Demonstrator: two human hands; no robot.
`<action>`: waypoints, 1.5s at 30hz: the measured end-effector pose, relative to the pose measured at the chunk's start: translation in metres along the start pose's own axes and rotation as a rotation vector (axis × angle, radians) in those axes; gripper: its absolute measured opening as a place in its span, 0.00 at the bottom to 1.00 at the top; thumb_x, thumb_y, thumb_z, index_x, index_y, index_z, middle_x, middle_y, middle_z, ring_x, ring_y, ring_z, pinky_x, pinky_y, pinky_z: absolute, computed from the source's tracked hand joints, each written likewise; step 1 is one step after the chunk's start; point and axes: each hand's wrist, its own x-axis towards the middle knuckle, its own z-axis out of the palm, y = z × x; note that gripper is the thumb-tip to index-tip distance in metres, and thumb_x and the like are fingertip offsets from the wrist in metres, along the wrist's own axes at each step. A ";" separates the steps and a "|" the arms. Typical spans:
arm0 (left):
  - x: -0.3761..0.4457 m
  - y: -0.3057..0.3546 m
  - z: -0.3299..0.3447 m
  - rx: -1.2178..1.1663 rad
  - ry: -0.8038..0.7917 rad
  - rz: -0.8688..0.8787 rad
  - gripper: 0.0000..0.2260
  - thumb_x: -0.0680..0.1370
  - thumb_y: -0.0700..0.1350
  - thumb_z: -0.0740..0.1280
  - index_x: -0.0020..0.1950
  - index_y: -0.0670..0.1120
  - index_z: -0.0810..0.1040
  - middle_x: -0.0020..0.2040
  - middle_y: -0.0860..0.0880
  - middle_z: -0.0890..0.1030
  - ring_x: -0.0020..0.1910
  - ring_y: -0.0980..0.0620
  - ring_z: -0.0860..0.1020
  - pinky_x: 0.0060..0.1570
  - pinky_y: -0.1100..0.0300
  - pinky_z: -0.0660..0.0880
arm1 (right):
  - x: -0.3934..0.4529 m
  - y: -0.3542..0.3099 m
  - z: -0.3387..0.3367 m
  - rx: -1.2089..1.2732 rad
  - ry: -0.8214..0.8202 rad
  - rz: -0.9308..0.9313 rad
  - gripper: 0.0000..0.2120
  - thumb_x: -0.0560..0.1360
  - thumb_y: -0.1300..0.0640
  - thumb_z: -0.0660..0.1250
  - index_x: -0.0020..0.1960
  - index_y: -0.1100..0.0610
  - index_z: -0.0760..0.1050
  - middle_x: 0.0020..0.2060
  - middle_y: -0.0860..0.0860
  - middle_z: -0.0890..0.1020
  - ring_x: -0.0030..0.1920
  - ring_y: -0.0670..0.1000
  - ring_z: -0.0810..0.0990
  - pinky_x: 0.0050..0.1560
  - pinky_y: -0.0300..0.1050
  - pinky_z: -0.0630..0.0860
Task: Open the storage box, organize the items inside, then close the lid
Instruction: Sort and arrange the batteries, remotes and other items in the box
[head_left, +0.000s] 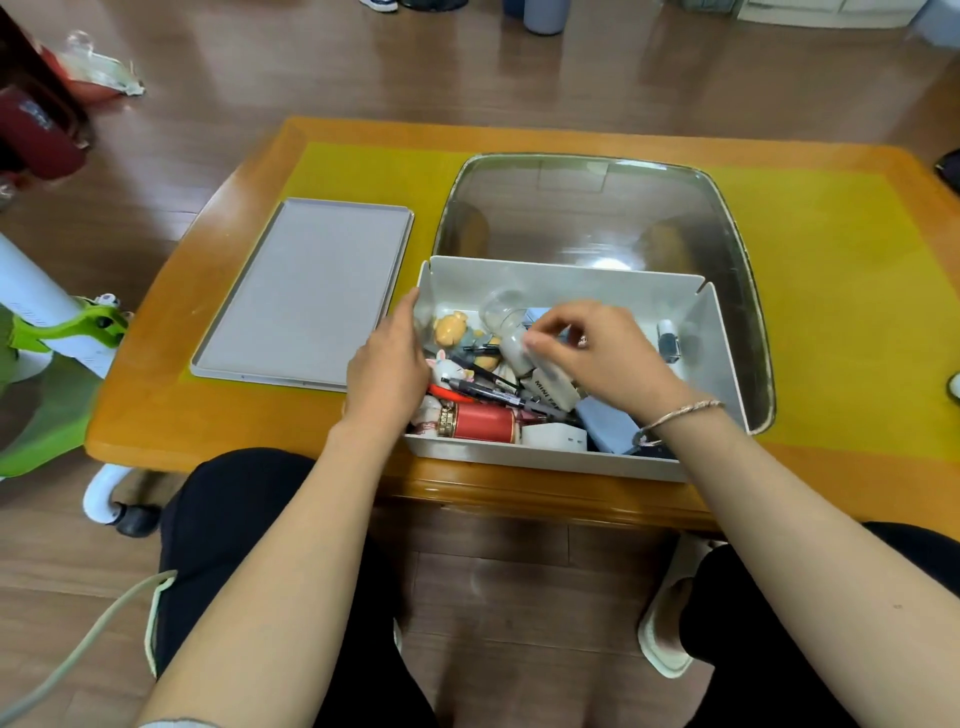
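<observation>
Both forearms are bare and reach forward from the bottom corners of the view, coming closer together toward the hands. The left hand (387, 364) is turned with its back up and a little outward; its fingers are extended and lie close together, and their tips are partly hidden, so a grip cannot be confirmed. The right hand (587, 353) is held palm down with the wrist slightly bent. Its fingers are curled, and the thumb and fingertips come together in a pinch below the knuckles. A thin bracelet (675, 418) sits on the right wrist, behind the pinch. Dark trousers cover both knees below the forearms.
</observation>
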 end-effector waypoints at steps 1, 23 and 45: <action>0.000 0.000 0.001 0.005 0.001 -0.010 0.26 0.78 0.36 0.61 0.75 0.47 0.62 0.62 0.43 0.78 0.56 0.41 0.77 0.47 0.48 0.75 | 0.005 0.008 -0.002 0.011 0.061 0.059 0.07 0.74 0.49 0.66 0.47 0.51 0.80 0.43 0.44 0.81 0.39 0.37 0.75 0.40 0.30 0.66; 0.001 -0.008 0.007 -0.087 0.004 -0.057 0.21 0.81 0.42 0.61 0.74 0.50 0.64 0.64 0.46 0.77 0.60 0.44 0.77 0.51 0.49 0.76 | 0.039 -0.008 0.030 0.075 -0.260 -0.007 0.21 0.78 0.54 0.63 0.70 0.48 0.68 0.54 0.51 0.80 0.44 0.45 0.78 0.52 0.39 0.71; 0.003 -0.012 0.011 -0.129 0.018 -0.072 0.20 0.82 0.44 0.59 0.74 0.52 0.64 0.65 0.49 0.76 0.62 0.48 0.76 0.50 0.54 0.75 | 0.023 0.044 0.031 -0.009 -0.261 0.180 0.14 0.80 0.54 0.57 0.63 0.49 0.76 0.60 0.47 0.79 0.55 0.45 0.74 0.51 0.39 0.66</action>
